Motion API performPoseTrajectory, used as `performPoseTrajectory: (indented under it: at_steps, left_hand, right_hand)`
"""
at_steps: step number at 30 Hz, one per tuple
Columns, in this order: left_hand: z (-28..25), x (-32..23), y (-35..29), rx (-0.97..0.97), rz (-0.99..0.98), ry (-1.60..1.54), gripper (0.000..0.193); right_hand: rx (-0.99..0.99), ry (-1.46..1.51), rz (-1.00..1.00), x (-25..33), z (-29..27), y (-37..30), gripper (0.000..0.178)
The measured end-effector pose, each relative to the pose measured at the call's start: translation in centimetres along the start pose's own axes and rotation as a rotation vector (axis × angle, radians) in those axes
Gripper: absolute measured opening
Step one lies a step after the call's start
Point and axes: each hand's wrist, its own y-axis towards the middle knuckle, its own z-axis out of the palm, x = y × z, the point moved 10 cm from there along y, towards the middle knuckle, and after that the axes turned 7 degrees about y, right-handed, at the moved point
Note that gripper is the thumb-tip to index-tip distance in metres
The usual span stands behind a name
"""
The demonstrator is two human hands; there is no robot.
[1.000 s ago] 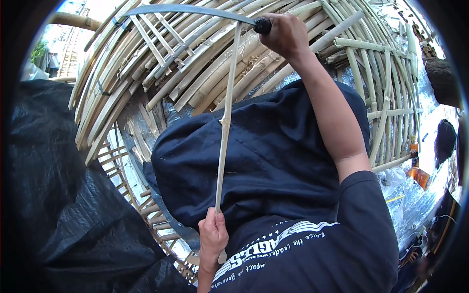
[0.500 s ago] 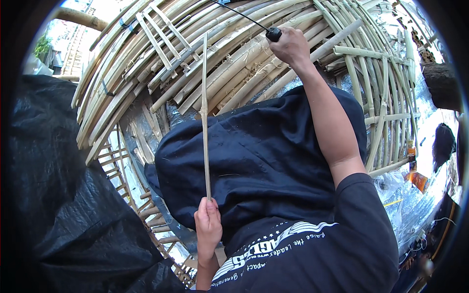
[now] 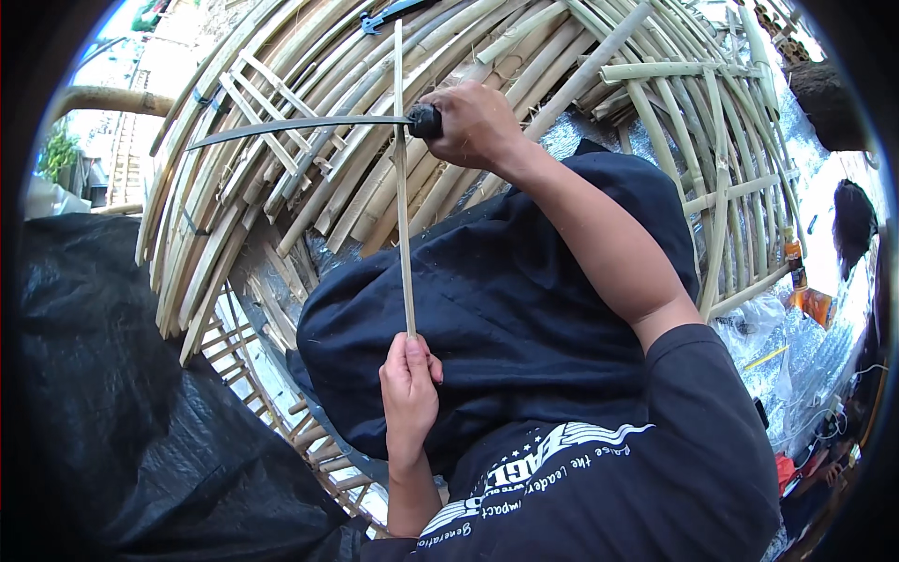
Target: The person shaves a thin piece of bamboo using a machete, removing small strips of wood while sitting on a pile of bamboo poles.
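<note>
My left hand grips the near end of a long thin bamboo strip, which points away from me over the dark cloth on my lap. My right hand is wrapped round the black handle of a machete. Its long, slightly curved blade reaches out to the left and lies across the upper part of the strip, with the handle end right beside the strip. Whether blade and strip touch, I cannot tell. Beyond both hands lies a large heap of split bamboo poles.
A small bamboo lattice and a blue-handled tool rest on the heap. On the right stands a woven bamboo frame, with an orange-brown bottle near it. Black sheeting covers the left side.
My right hand has come left and nearer, swinging the machete until its blade crosses the bamboo strip. The left hand has risen a little with the strip.
</note>
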Motion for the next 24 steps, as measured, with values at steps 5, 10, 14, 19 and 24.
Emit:
performPoseTrajectory:
  at_steps: [5,10,14,19,24]
  left_hand:
    - [-0.3,-0.4,0.0,-0.027,0.032,0.062,0.038]
    - [-1.0,-0.4,-0.3,-0.052,0.070,0.082,0.039]
    - [-1.8,-0.3,-1.0,-0.073,0.107,0.171,0.039]
    - [-2.2,-0.5,-2.0,-0.062,0.139,0.217,0.037]
    - [-2.0,-0.5,-2.5,-0.053,0.129,0.210,0.035]
  right_hand:
    - [0.056,0.005,-0.043,1.5,0.0,-0.6,0.023]
    - [0.045,0.004,-0.145,2.8,0.3,-1.0,0.021]
    - [0.035,0.018,-0.161,3.7,0.5,-1.5,0.018]
    - [0.000,-0.102,-0.212,4.2,1.2,-1.9,0.010]
    - [-0.061,-0.093,-0.262,4.6,1.1,-2.1,0.009]
